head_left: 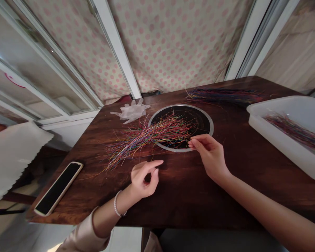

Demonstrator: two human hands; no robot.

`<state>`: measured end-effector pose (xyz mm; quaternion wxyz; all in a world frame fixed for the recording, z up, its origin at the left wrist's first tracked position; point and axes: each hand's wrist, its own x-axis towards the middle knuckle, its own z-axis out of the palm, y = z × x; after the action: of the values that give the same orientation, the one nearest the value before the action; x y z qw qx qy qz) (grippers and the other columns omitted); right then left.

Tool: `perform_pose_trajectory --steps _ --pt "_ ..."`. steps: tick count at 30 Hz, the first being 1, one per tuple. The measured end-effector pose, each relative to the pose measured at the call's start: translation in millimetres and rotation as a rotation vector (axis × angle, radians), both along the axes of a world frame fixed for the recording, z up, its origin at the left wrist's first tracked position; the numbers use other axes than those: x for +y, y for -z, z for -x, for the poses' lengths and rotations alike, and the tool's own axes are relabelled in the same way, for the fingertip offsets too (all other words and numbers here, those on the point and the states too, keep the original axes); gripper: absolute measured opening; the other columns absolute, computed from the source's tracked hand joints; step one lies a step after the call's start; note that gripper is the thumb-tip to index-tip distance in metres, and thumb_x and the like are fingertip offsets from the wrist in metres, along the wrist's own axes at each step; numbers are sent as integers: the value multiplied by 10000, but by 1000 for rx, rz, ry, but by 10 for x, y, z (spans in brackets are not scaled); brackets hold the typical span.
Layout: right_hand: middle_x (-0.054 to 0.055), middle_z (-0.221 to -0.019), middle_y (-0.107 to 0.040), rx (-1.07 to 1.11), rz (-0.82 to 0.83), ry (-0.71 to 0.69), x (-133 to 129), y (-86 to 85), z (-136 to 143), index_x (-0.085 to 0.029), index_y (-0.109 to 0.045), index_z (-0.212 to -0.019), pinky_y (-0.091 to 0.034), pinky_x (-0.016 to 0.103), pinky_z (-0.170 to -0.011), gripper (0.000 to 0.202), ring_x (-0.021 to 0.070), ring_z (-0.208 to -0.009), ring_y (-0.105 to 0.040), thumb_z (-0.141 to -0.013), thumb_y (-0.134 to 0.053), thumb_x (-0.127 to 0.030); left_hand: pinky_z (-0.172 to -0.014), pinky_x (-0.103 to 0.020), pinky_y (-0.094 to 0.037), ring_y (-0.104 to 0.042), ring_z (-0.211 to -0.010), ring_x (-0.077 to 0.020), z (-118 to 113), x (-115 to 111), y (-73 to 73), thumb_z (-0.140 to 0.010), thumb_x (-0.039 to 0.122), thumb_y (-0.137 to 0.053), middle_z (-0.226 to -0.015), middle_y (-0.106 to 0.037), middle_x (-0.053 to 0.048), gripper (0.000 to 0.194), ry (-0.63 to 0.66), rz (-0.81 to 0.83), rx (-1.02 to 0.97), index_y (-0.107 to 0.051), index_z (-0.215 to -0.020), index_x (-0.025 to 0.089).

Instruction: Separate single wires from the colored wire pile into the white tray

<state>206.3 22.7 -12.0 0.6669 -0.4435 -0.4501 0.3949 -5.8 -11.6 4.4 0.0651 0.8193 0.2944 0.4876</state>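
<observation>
A loose bundle of thin, many-coloured wires (147, 134) lies across the table, its right part over a round black plate with a grey rim (211, 122). My right hand (211, 152) is at the bundle's right end, thumb and forefinger pinched on what looks like a thin wire; the tips hide most of it. Below the bundle, my left hand (145, 179) hovers near the front of the table. Its index finger points right, apart from the thumb, and nothing shows between them.
On the right stands a white plastic tub (286, 140) with more coloured wires (296, 133) inside. A darker wire bundle (223, 95) lies along the back of the wooden table (189, 196). A clear plastic glove (132, 111) is at back left, a phone (59, 189) at front left.
</observation>
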Motion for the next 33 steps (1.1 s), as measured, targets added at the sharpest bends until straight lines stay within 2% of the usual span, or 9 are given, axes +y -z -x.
perform_pose_trajectory --steps 3,7,12,16,19,23,33 --pt "14 -680 -677 -106 -56 11 -37 -15 12 -187 -646 -784 -552 282 -607 68 137 -634 -646 -787 -652 -254 -473 -214 -407 -472 -471 -91 -14 -15 -25 -827 63 -509 -554 -535 39 259 -14 -89 10 -608 -1039 173" --pt "16 -717 -678 -287 -164 -8 -124 -19 37 -196 -654 -800 -534 264 -599 54 136 -657 -638 -825 -605 -188 -581 -261 -463 -552 -660 -135 -23 -26 -60 -833 66 -537 -734 -607 -28 190 -103 -142 0 -627 -960 174" --pt "19 -743 -668 -465 -425 -68 -205 -23 61 -210 -659 -828 -525 268 -602 180 139 -684 -634 -845 -538 -78 -557 -223 -454 -541 -650 -111 3 -58 -62 -822 2 -542 -802 -632 -33 245 -116 -39 -82 -618 -991 162" --pt "46 -807 -663 -532 -588 -143 -232 -12 73 -203 -664 -917 -538 270 -621 243 144 -728 -640 -831 -533 -18 -699 -286 -485 -582 -790 -156 -24 -48 -92 -838 53 -570 -881 -651 -53 221 -83 42 7 -607 -1021 171" --pt "54 -820 -653 -571 -629 -183 -247 11 79 -200 -667 -951 -543 270 -628 259 143 -732 -639 -827 -539 -11 -764 -327 -469 -583 -858 -184 -59 -17 -89 -879 99 -533 -914 -659 -66 182 -38 161 117 -607 -1028 172" --pt "56 -836 -655 -617 -656 -204 -258 35 82 -198 -673 -966 -545 263 -629 258 140 -736 -638 -827 -552 -18 -719 -309 -428 -564 -750 -158 -79 8 -51 -911 116 -490 -811 -659 -33 142 9 284 178 -620 -901 172" --pt "59 -809 -651 -622 -629 -224 -246 29 95 -185 -682 -938 -538 273 -648 202 141 -732 -623 -825 -587 -46 -691 -287 -423 -567 -688 -131 -90 7 -42 -879 133 -561 -750 -644 -13 85 11 274 118 -622 -832 169"
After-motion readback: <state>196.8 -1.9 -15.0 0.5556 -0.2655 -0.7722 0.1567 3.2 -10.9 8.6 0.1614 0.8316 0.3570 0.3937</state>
